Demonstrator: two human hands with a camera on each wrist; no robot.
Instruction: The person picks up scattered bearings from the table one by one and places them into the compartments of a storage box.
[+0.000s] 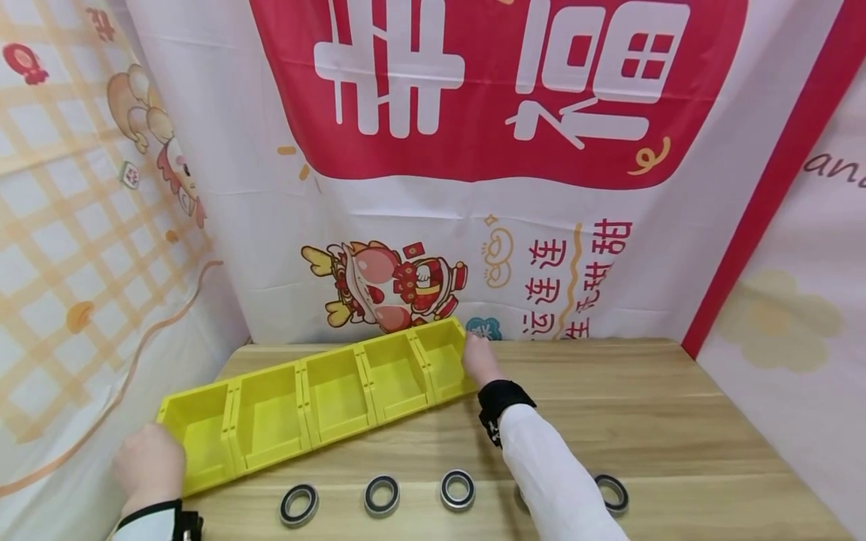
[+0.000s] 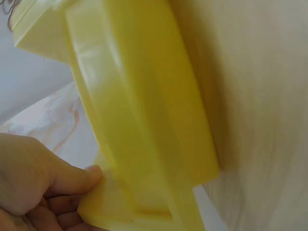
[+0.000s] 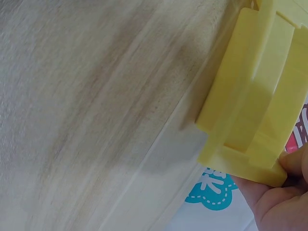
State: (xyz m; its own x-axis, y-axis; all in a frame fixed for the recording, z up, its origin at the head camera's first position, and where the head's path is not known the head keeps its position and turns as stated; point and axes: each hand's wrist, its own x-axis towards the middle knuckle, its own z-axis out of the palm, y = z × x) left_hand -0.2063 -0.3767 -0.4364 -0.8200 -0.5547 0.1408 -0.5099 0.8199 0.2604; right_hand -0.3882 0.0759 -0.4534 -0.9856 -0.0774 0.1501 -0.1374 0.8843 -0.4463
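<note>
A row of joined yellow storage bins (image 1: 336,396) slants across the left half of the table, its right end farther back. The compartments that show hold nothing. My left hand (image 1: 152,463) grips the near left end; in the left wrist view its thumb (image 2: 89,178) presses on the end wall's edge. At the far right end my right hand (image 1: 481,359) pinches the edge of the last bin, thumb and fingers on either side in the right wrist view. Ball bearings with black seals lie in front: one (image 1: 299,504), a second (image 1: 382,496), a third (image 1: 458,490).
Another bearing (image 1: 612,494) lies to the right of my right sleeve (image 1: 551,473), which partly hides one more. The wooden table (image 1: 643,421) meets a printed cloth (image 1: 406,203) at its back edge. A checked cloth (image 1: 74,225) hangs on the left.
</note>
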